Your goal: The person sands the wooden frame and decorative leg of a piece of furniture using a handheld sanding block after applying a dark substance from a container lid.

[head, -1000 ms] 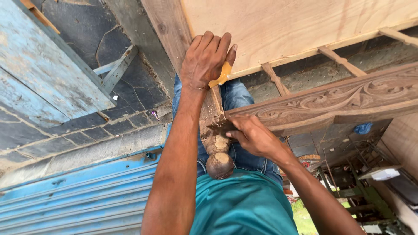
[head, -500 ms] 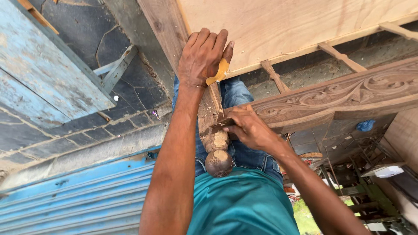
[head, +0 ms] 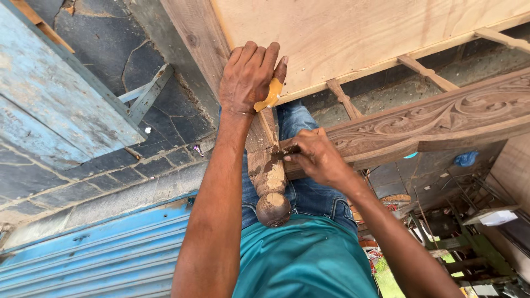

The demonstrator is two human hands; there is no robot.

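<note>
My left hand (head: 248,77) grips the yellow-handled tool (head: 269,96); my right hand (head: 317,157) pinches a dark scrap (head: 287,150) against the turned leg (head: 269,179): stiff, heavy wood, I judge.

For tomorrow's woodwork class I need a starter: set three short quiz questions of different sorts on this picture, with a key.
1. True or false: the left hand holds a yellow-handled tool.
2. Which hand presses on the turned leg where it meets the carved rail? A left, B right.
3. Fill in: the person wears a ____ shirt.

Key: 1 true; 2 B, the right hand; 3 teal.
</note>
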